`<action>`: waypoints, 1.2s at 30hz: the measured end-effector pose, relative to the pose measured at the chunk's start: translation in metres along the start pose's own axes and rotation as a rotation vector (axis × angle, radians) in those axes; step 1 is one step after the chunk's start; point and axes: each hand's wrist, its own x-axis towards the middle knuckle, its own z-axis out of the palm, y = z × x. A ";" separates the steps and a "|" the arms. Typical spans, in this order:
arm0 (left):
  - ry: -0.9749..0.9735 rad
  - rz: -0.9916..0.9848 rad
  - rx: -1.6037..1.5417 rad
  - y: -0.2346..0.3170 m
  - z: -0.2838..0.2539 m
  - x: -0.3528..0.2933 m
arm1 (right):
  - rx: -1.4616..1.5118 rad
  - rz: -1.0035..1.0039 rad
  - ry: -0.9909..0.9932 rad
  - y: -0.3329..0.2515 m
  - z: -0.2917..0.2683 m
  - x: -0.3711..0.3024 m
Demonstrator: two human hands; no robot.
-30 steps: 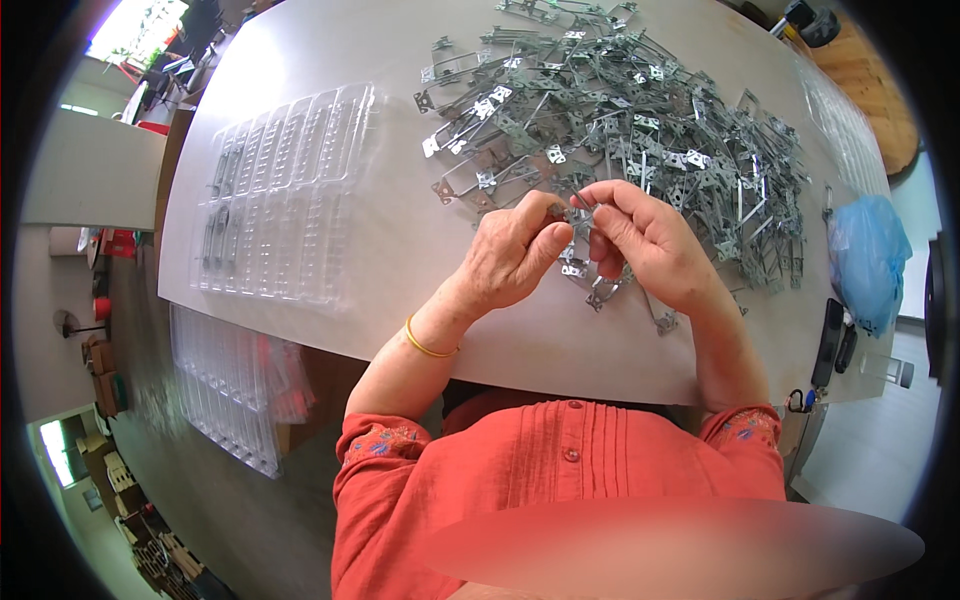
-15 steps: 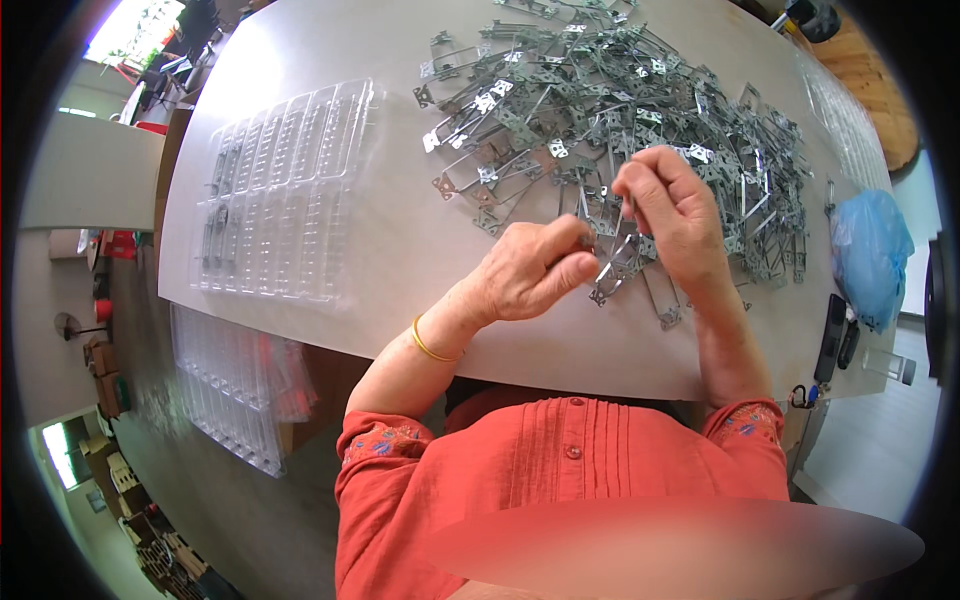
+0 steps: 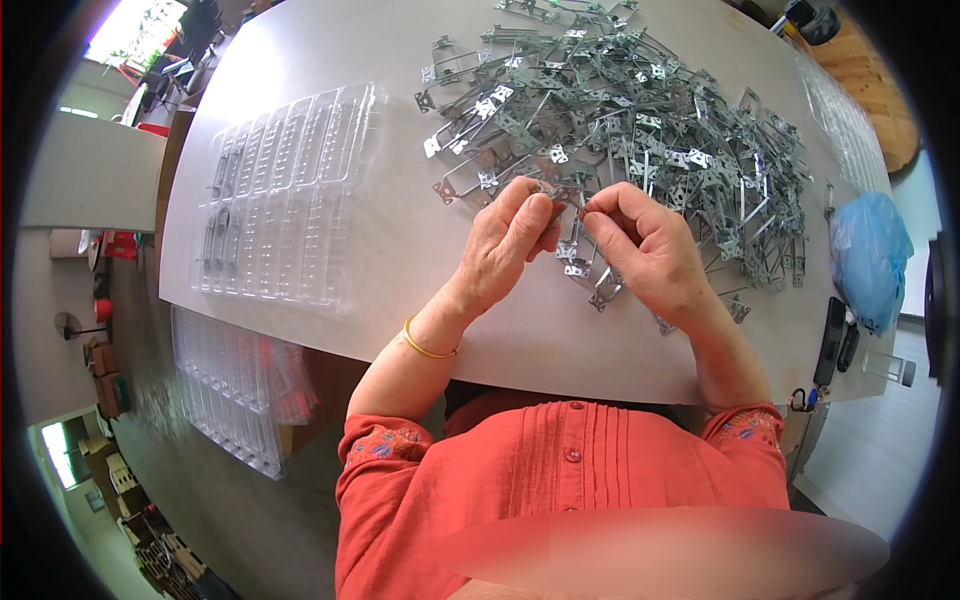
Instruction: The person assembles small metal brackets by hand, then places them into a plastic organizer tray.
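White table glaring at far left, blown-out window upper left, pale partition below it, grey floor lower left, smaller bright opening beyond, rounded wooden surface upper right.

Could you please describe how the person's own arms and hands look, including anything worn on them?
The left hand and right hand are both bare, without gloves. A thin yellow bangle circles the left wrist; none shows on the right. The short red sleeves have blue-and-orange embroidery near their edges.
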 end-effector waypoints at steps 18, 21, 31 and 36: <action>0.148 0.291 0.408 -0.003 0.001 0.001 | -0.209 -0.013 0.050 -0.014 -0.017 -0.004; 0.042 0.167 0.342 0.005 0.002 0.000 | -0.203 -0.400 0.095 -0.006 -0.015 0.001; -0.187 -0.066 -0.097 0.010 -0.003 0.003 | -0.200 -0.414 -0.001 0.000 -0.009 0.003; -0.231 -0.119 -0.329 0.008 -0.009 0.010 | 0.073 -0.324 0.092 0.007 -0.007 0.007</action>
